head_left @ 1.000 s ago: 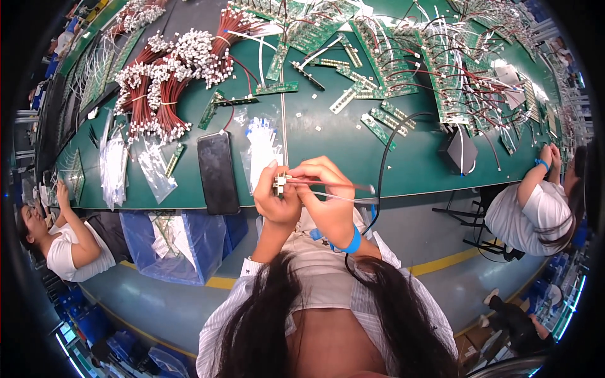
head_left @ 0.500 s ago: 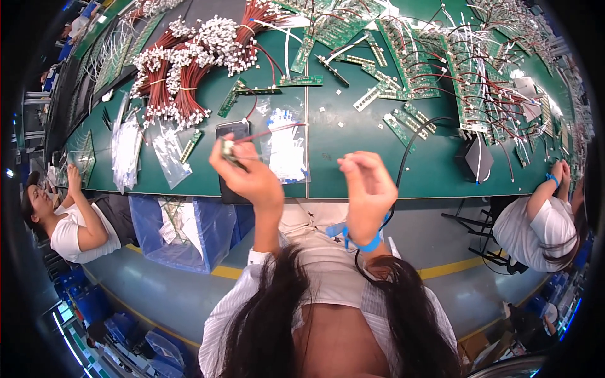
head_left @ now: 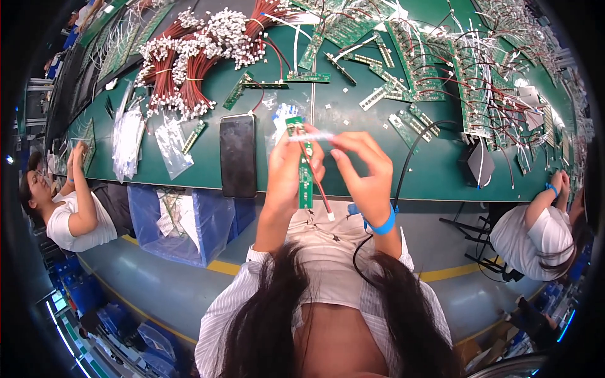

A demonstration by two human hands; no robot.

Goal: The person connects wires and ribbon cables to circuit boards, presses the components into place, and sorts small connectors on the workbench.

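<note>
A narrow green circuit board stands roughly upright in front of me, with my left hand closed around it. From the board a dark red wire runs down to a small white connector. Across the board's upper part lies a thin white strip, smeared by motion. Its right end meets the fingertips of my right hand, which are bent in toward the board. A blue band with a black cord circles my right wrist.
Left of my hands lies a black phone. Bundles of red wires with white connectors sit behind it, beside clear bags. Loose boards and a black box are to the right. A blue-lined bin stands below the edge; people sit either side.
My left hand has moved right and turned the board upright, its wire now hanging down. My right hand has come beside it, and a white strip now crosses the board. The phone is uncovered.
</note>
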